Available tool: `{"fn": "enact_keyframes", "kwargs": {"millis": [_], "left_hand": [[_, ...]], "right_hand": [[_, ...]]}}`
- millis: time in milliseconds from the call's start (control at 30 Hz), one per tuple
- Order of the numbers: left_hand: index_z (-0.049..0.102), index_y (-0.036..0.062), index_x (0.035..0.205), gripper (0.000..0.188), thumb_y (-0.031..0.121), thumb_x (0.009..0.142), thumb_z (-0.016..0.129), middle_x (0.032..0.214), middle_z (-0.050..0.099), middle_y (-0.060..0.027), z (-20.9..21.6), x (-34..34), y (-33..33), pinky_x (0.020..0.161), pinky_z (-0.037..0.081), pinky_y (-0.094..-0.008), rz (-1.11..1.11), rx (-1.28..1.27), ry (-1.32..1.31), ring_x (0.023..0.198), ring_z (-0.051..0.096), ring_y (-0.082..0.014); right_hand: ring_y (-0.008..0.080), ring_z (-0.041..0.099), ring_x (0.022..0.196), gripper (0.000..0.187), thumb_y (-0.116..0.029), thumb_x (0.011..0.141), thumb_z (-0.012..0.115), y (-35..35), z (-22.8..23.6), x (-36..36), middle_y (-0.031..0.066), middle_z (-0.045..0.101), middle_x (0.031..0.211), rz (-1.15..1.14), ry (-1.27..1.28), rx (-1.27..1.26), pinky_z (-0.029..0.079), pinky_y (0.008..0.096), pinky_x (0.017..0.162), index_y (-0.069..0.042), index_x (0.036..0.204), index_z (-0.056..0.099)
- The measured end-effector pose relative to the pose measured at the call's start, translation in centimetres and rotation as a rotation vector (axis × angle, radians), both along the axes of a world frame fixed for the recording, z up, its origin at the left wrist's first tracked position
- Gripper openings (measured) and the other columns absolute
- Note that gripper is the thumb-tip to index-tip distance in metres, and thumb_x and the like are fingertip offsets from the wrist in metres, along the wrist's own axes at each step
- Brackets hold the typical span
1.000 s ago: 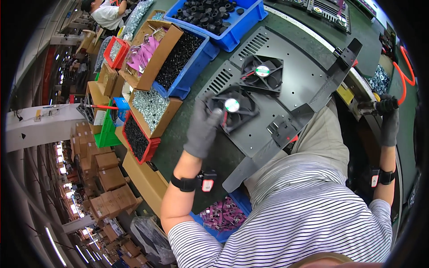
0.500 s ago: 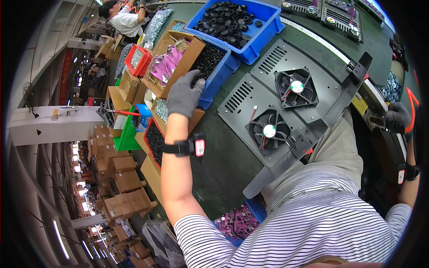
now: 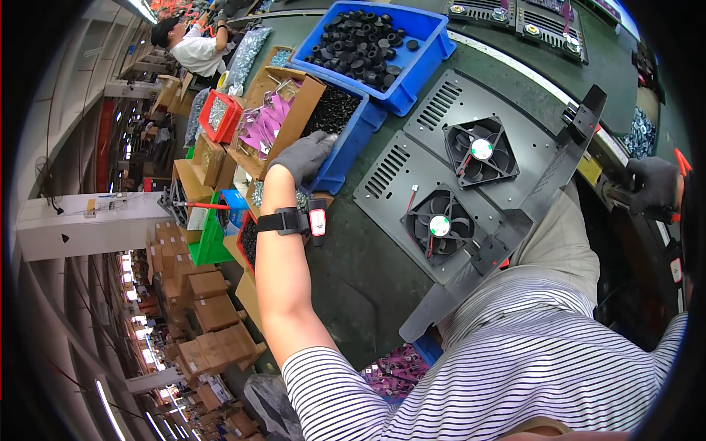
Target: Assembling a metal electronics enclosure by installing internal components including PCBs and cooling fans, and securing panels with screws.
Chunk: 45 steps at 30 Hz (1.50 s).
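My gloved left hand [image 3: 303, 156] is at the near rim of a blue bin of small black screws [image 3: 334, 112], next to a cardboard box of purple-handled metal parts [image 3: 273, 117]. Its fingers are bent and pressed together; whatever they pinch is too small to see. At the far right, my gloved right hand [image 3: 653, 188] is curled closed beside an orange-red cord [image 3: 682, 163]; what it grips is hidden. Between the hands lies a dark metal panel [image 3: 382, 195] with vent slots. Two black fans, an upper fan [image 3: 482, 150] and a lower fan [image 3: 440, 225], sit on it.
Behind the screw bin stands a blue bin of black rubber caps [image 3: 360, 48]. A red bin [image 3: 220, 116] and a green bin [image 3: 209, 246] line the left. More slotted panels [image 3: 548, 29] lie at the back right. Another person [image 3: 197, 48] works at the far left.
My left hand has drawn back slightly toward me and turned, its fingers now closer together at the bin's rim. The right hand has shifted slightly up and left.
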<state>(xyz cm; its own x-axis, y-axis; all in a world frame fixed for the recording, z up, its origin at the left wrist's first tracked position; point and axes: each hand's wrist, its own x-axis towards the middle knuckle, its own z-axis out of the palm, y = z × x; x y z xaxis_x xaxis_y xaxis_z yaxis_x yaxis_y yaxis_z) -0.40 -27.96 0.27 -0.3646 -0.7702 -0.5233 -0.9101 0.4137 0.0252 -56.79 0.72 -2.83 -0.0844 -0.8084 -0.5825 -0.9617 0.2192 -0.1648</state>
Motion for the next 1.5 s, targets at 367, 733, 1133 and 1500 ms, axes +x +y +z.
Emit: {"fn": "enact_keyframes", "kwargs": {"millis": [367,733,1133,1500], "left_hand": [[0.06,0.0038,0.113,0.027,0.019,0.091,0.061,0.075,0.058,-0.002,-1.5,3.4,0.4,0.046,0.04,-0.0229,1.037,0.401,1.148,0.057,0.054,-0.0114],[0.048,0.0008,0.134,0.038,0.01,0.097,0.05,0.083,0.055,-0.0019,-0.8,4.9,1.5,0.042,0.031,-0.0152,1.06,0.522,1.356,0.055,0.039,-0.0032],[0.052,0.0035,0.132,0.039,0.007,0.094,0.052,0.091,0.06,-0.0022,-0.9,5.7,4.2,0.046,0.034,-0.0157,1.053,0.573,1.704,0.061,0.041,-0.0042],[0.048,0.0097,0.137,0.045,0.023,0.095,0.06,0.1,0.059,-0.0036,-3.5,7.8,24.2,0.049,0.038,-0.017,1.183,0.319,1.578,0.067,0.045,-0.0087]], "right_hand": [[0.0322,0.068,0.079,0.05,-0.022,0.065,0.077,-1.5,-0.5,2.6,0.015,0.068,0.086,0.243,-0.019,0.226,0.053,0.0419,0.066,-0.012,0.111,0.063],[0.0208,0.066,0.071,0.046,0.0,0.069,0.07,-1.4,-2.6,0.4,0.0097,0.062,0.087,-0.605,-0.563,0.476,0.057,0.034,0.06,-0.006,0.114,0.062],[0.0159,0.061,0.08,0.052,-0.004,0.063,0.067,5.4,4.7,3.5,0.0086,0.062,0.097,-0.539,-0.534,0.192,0.052,0.0289,0.067,-0.004,0.115,0.064],[0.0181,0.055,0.102,0.073,-0.03,0.065,0.07,12.1,0.8,10.9,0.01,0.057,0.116,-0.488,-1.104,0.065,0.047,0.026,0.085,-0.003,0.129,0.051]]}}
